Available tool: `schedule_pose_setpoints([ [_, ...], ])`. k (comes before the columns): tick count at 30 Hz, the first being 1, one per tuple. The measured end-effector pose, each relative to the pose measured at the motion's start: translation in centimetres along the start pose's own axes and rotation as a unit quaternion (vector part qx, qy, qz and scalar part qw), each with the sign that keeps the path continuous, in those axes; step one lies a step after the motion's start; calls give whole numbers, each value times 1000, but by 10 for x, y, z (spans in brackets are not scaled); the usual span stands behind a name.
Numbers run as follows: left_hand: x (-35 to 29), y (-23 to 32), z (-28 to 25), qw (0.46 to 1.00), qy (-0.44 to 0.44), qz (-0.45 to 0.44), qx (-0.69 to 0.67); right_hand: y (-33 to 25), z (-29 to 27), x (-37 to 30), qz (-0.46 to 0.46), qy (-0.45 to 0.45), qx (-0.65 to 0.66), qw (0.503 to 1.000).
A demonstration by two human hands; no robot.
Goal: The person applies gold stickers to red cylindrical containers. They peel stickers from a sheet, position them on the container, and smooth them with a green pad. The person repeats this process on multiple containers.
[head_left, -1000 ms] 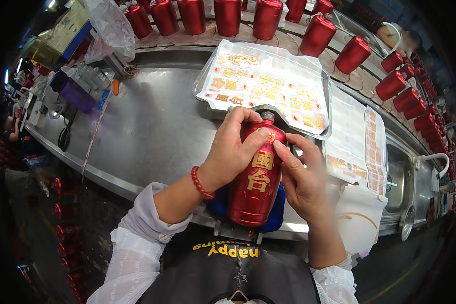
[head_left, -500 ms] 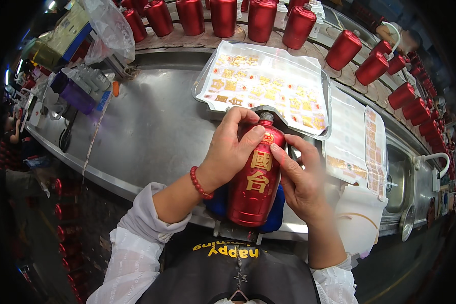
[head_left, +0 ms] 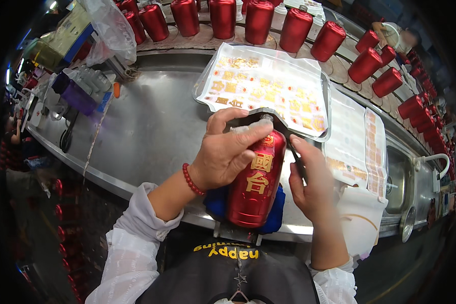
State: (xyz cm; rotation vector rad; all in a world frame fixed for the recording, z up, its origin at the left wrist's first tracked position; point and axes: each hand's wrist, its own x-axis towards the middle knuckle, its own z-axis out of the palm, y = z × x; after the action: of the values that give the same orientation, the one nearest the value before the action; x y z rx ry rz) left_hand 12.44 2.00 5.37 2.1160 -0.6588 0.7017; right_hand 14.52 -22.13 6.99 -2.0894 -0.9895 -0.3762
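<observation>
A glossy red bottle [head_left: 254,195] with gold characters and a small emblem leans back, neck away from me, on a blue pad [head_left: 275,215] at the counter's near edge. A dark angled bracket [head_left: 276,115] stands around its neck end. Over the bottle's upper left is my left hand [head_left: 220,152], fingers bent, with a small whitish wad [head_left: 248,126] showing under the forefinger near the neck. My right hand [head_left: 313,180] is at the bottle's right side, thumb and forefinger apart. A dark strip [head_left: 298,161] lies beside these fingers; whether they touch it I cannot tell.
Beyond the bottle, a metal tray [head_left: 200,83] holds a white sheet [head_left: 283,63] of gold decals. More sheets [head_left: 344,134] lie to the right, before a sink [head_left: 400,175]. Red bottles [head_left: 258,23] line a curved conveyor behind. A purple cup [head_left: 75,93] stands at left.
My left thumb has left the bottle's emblem, and the whitish wad now shows by the neck. My right fingers have come off the front to the right. The conveyor bottles have shifted.
</observation>
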Motion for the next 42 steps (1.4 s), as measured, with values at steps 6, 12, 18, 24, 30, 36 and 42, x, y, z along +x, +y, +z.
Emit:
schedule_pose_setpoints([
  [6, -28, 15, -7, 992, -29, 47, 110, -17, -16, 44, 216, -60, 140, 964],
  [12, -47, 18, -2, 997, 22, -33, 61, 1, 3, 46, 160, 91, 17, 983],
  [18, -55, 17, -1, 997, 46, -48, 47, -46, 9, -4, -129, 14, 14, 991],
  [24, -23, 14, -5, 993, -68, 60, 70, -25, 34, -32, 326, 130, 411, 841],
  [30, -13, 5, -13, 986, -111, 70, 100, -14, 45, -41, 349, 139, 459, 805],
  [36, -30, 25, -15, 969, -158, 134, 137, -13, 45, -46, 346, 138, 452, 811],
  [42, -48, 20, -12, 989, -72, 63, 115, -10, 47, -46, 340, 134, 439, 821],
])
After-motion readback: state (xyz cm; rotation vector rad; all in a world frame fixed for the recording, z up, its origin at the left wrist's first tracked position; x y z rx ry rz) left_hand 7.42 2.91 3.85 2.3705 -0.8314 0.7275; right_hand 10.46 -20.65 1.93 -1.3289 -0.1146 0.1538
